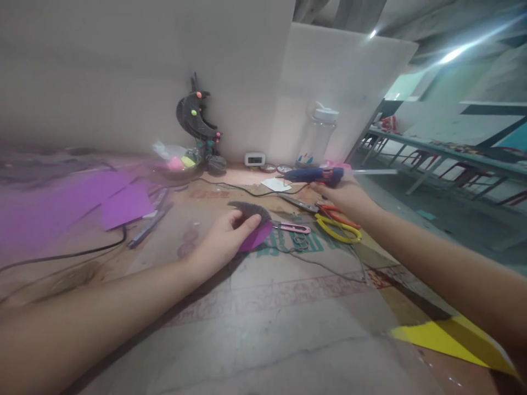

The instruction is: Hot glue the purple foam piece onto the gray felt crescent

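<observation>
My left hand rests on the table with its fingers pinched on a purple paper piece that has a dark fuzzy arc along its top edge. My right hand is stretched out to the far right of the table and is closed round a blue glue gun, whose clear glue stick points right. A pink thread snipper lies just right of the purple piece. Yellow-handled scissors and an orange-handled tool lie below my right wrist.
Purple sheets lie at the left beside pens and a black cable. A bowl, a black crescent ornament, a small clock and a water bottle stand by the wall. Yellow paper lies at the near right.
</observation>
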The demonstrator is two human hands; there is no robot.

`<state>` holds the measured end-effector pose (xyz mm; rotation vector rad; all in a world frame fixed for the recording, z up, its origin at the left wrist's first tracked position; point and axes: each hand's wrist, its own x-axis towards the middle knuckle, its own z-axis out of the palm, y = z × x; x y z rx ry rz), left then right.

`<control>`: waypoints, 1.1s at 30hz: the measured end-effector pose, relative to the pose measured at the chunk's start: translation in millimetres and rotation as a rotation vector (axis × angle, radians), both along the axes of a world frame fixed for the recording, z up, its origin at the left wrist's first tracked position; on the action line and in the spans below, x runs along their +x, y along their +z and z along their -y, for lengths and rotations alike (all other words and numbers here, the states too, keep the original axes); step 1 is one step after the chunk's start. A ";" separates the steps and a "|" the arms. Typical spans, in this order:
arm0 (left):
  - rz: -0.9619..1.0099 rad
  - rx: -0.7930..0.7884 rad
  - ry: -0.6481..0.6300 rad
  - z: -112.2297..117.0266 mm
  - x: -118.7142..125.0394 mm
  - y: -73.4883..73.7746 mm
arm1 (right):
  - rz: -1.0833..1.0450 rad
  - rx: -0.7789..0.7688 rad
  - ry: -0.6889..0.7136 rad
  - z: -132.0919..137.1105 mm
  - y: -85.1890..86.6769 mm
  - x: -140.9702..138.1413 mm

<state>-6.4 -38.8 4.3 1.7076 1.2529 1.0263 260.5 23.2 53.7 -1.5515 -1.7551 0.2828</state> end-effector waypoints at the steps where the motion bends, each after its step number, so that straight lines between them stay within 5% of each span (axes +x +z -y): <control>1: -0.023 0.011 0.010 -0.1 -0.3 0.4 | 0.014 -0.033 -0.009 -13.7 0.2 0.2; 9: 0.007 -0.030 0.013 -1.5 -1.3 -2.0 | 0.022 -0.126 0.074 -108.4 -23.3 -6.5; 17: 0.066 -0.043 -0.005 -3.9 -0.6 -5.4 | 0.121 -0.158 0.036 -118.5 -30.6 7.9; 22: 0.094 -0.041 -0.019 -6.4 -0.1 -7.9 | 0.178 -0.038 -0.033 -87.3 -23.6 15.8; 26: 0.074 -0.022 -0.014 -5.6 -0.8 -8.3 | 0.120 0.155 0.057 -24.4 -16.6 -4.6; 33: 0.028 0.009 0.006 -0.4 -0.1 -2.7 | -0.543 -0.420 0.518 78.5 -22.8 -66.6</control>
